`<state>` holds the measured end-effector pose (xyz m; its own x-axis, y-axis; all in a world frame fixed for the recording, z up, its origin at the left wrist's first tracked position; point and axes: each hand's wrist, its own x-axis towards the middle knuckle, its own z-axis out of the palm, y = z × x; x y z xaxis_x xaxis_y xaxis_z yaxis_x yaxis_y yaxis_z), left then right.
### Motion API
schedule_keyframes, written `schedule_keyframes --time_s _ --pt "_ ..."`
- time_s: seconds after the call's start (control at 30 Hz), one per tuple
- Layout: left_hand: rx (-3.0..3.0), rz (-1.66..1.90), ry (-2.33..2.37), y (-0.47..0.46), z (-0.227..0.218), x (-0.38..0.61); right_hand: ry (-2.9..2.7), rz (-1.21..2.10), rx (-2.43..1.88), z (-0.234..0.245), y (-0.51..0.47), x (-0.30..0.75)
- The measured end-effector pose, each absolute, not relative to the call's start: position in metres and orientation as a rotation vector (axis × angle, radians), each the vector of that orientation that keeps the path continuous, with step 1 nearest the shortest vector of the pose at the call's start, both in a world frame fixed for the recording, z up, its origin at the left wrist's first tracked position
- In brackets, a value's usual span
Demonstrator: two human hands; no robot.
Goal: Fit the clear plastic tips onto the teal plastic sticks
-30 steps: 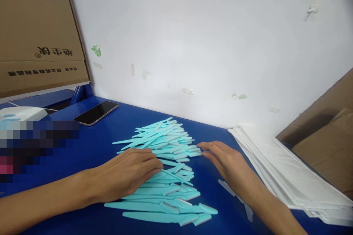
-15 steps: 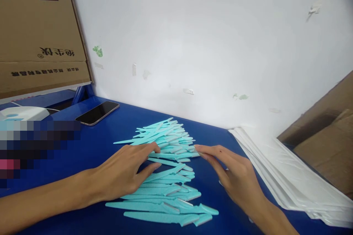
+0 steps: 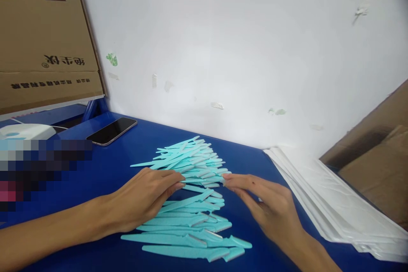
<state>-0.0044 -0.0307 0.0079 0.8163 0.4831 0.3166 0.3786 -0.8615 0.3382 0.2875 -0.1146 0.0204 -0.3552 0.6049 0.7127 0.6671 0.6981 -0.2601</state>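
Left hand lies palm-down on the blue surface, fingers stretched out flat and close together. Its fingertips rest on the pile of thin turquoise plastic blade-shaped sticks, about mid-pile on the left edge. Right hand comes in from the right, also spread flat and gripping nothing, index fingertip touching the pile's right edge. I see the two hands facing each other across the pile, fingertips near but apart. The pile sits mid-surface and runs from near the white wall towards me, sticks lying mostly crosswise and overlapping.

A dark flat smartphone lies face-up at far left, well apart from the pile. A stack of white plastic sheets lies right of the right hand. A brown printed cardboard box stands top left.
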Motion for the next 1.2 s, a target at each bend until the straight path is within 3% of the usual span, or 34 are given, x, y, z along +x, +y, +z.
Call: schedule_keyframes --time_s 0.6,0.8,0.97,1.2 --pt "2.816 0.543 0.427 -0.049 0.01 -0.005 -1.98 0.251 -0.87 0.021 -0.126 0.257" --pt "2.844 0.683 0.503 -0.043 0.009 -0.004 -2.028 0.05 -0.998 0.019 -0.123 0.265" --pt "2.864 0.875 0.843 -0.025 0.006 -0.004 -2.048 -0.208 -1.152 0.018 -0.115 0.287" --pt "3.05 0.75 1.059 -0.004 0.003 -0.008 -2.134 -0.323 -1.208 0.015 -0.112 0.297"
